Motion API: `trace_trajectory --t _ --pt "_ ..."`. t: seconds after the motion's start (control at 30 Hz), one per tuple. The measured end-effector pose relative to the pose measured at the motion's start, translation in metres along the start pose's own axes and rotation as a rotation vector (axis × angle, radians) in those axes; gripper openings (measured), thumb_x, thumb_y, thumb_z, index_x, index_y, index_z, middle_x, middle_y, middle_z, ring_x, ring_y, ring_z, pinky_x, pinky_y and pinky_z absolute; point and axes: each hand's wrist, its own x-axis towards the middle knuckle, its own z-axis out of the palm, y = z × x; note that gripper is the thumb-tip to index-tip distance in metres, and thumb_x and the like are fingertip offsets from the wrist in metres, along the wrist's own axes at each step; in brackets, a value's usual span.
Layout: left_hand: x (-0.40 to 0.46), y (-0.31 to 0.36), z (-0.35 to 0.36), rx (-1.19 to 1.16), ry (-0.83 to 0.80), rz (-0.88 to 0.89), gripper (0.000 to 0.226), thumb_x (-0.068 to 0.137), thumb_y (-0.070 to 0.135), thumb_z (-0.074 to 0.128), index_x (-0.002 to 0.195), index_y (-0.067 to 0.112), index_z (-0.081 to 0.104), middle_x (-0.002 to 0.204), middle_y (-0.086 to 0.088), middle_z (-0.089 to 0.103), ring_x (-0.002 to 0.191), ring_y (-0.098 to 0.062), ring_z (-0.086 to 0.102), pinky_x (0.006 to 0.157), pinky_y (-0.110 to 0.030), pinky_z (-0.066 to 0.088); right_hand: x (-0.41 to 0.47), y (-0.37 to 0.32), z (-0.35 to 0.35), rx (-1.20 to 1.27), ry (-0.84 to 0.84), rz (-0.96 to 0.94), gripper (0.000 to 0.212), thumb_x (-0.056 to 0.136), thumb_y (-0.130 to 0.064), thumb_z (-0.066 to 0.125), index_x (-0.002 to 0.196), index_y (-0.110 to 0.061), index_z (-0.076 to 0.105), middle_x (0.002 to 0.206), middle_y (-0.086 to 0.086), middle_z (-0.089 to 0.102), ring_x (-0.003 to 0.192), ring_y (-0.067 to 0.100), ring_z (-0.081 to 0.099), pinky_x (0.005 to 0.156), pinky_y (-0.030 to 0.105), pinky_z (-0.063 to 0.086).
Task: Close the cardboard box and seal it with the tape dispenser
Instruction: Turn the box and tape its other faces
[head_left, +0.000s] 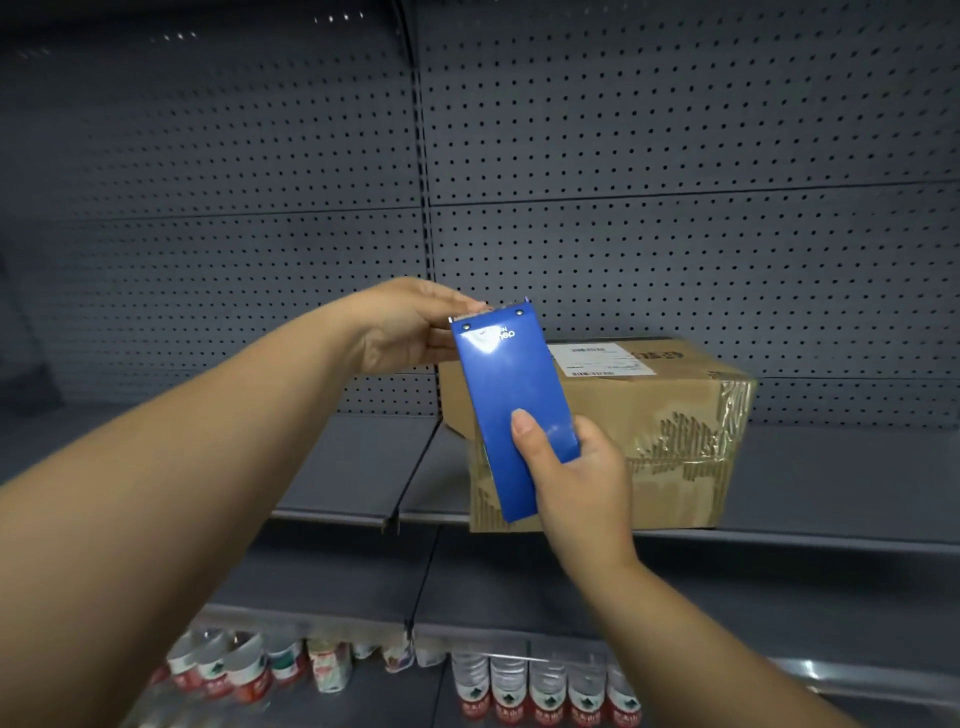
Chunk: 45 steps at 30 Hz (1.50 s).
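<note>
Your right hand (576, 483) grips the blue dispenser's (511, 410) lower end, thumb on its face. Your left hand (410, 327) pinches its top edge. The closed box (649, 431) sits on the shelf (831, 483) behind.

The grey metal shelf (332, 467) carries one cardboard box (670, 415), closed, with a white label on top and wrinkled tape on its side. On the lower shelf (727, 613), under its front edge, stand water bottles (545, 686) with red labels in a row.
</note>
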Motion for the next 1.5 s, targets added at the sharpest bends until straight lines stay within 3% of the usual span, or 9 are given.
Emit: trace_trajectory --t 0.23,0.4,0.53,0.73,0.9,1.03,1.2,1.37,1.5 --pt "0.006 0.009 -0.023 0.096 -0.018 0.0 0.02 0.09 0.023 0.057 0.073 0.011 0.06 0.059 0.003 0.067 0.054 -0.007 0.062 0.055 -0.017 0.051 -0.001 -0.007 0.03 0.011 0.027 -0.044 0.023 0.079 -0.033 0.068 0.066 -0.018 0.058 0.056 -0.018 0.059 0.051 -0.002 0.05 0.05 0.013 0.039" --pt "0.01 0.007 -0.031 0.04 -0.037 -0.03 0.028 0.092 0.037 0.052 0.084 0.01 0.057 0.077 -0.002 0.062 0.067 -0.014 0.061 0.062 -0.025 0.051 -0.007 -0.007 0.043 0.029 0.085 -0.036 0.026 0.079 -0.034 0.068 0.066 -0.014 0.057 0.058 -0.011 0.057 0.053 0.002 0.048 0.052 0.017 0.039" --pt "0.009 0.004 -0.039 0.105 -0.113 -0.037 0.014 0.09 0.019 0.057 0.084 0.008 0.063 0.077 -0.004 0.063 0.064 -0.012 0.062 0.055 -0.018 0.052 -0.015 -0.004 0.049 0.015 0.108 -0.041 0.029 0.08 -0.032 0.069 0.067 -0.01 0.056 0.059 -0.009 0.056 0.052 0.003 0.047 0.051 0.016 0.039" --pt "0.017 -0.004 -0.028 0.19 -0.04 0.038 0.015 0.089 0.003 0.056 0.077 0.007 0.062 0.052 0.002 0.064 0.047 -0.007 0.058 0.045 -0.015 0.046 -0.023 0.0 0.057 -0.043 0.14 -0.084 0.025 0.081 -0.033 0.068 0.064 -0.019 0.054 0.056 -0.013 0.057 0.053 -0.001 0.049 0.05 0.011 0.037" --pt "0.027 -0.006 -0.023 0.218 0.01 0.142 0.016 0.088 0.012 0.062 0.072 0.01 0.063 0.061 0.0 0.065 0.059 -0.01 0.058 0.059 -0.02 0.051 -0.029 0.008 0.057 -0.041 0.169 -0.073 0.021 0.082 -0.034 0.067 0.069 -0.021 0.057 0.066 -0.011 0.061 0.06 -0.001 0.055 0.054 0.011 0.04" --pt "0.03 -0.017 -0.021 0.231 0.027 0.2 0.015 0.086 0.011 0.064 0.071 0.01 0.063 0.06 0.004 0.067 0.053 -0.003 0.061 0.054 -0.016 0.049 -0.038 0.017 0.057 -0.044 0.175 -0.028 0.02 0.083 -0.035 0.065 0.076 -0.018 0.059 0.069 -0.012 0.06 0.063 -0.004 0.056 0.055 0.01 0.041" --pt "0.035 -0.025 -0.024 0.205 0.175 0.244 0.013 0.087 0.013 0.064 0.074 0.01 0.061 0.075 -0.002 0.062 0.052 -0.004 0.053 0.06 -0.015 0.049 -0.041 0.026 0.053 -0.125 0.191 -0.007 0.029 0.081 -0.042 0.065 0.076 -0.014 0.058 0.068 -0.01 0.058 0.063 0.0 0.054 0.055 0.014 0.042" --pt "0.042 -0.02 -0.038 0.246 0.255 0.268 0.013 0.087 0.015 0.065 0.074 0.012 0.062 0.08 -0.005 0.063 0.062 -0.008 0.054 0.076 -0.024 0.051 -0.053 0.032 0.05 -0.109 0.15 0.031 0.029 0.081 -0.039 0.065 0.075 -0.012 0.059 0.065 -0.009 0.06 0.059 0.002 0.055 0.051 0.012 0.04" --pt "0.044 -0.027 -0.03 0.378 0.176 0.22 0.013 0.086 0.018 0.065 0.074 0.013 0.062 0.083 -0.006 0.065 0.067 -0.008 0.057 0.076 -0.025 0.05 -0.067 0.044 0.048 -0.045 0.138 0.117 0.025 0.081 -0.039 0.065 0.072 -0.017 0.058 0.061 -0.012 0.059 0.056 -0.001 0.055 0.053 0.015 0.042"
